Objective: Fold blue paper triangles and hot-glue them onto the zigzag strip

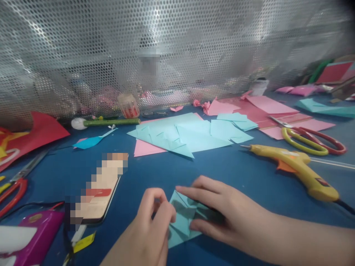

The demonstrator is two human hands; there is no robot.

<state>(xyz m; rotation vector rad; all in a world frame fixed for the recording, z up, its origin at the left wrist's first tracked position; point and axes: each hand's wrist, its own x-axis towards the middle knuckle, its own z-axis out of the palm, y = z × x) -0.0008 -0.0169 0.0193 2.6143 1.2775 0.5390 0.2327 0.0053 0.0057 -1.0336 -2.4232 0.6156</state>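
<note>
A light blue-green sheet of folded paper (pixel 181 212) lies on the blue tabletop near the front, with creased flaps raised in its middle. My left hand (pixel 155 218) is closed at its left edge, the thumb and curled index finger pinching there. From the right, my right hand (pixel 219 207) grips the same paper, index finger at its top corner and thumb on its lower right side. The palm hides the paper's right part.
A phone (pixel 95 195) lies left, beside a purple device (pixel 41 236) and red-handled scissors (pixel 16 192). Blue-green paper sheets (pixel 199 135) spread behind the hands. A yellow glue gun (pixel 294 162) and more scissors (pixel 305 138) lie right. A perforated metal panel (pixel 177 44) stands behind.
</note>
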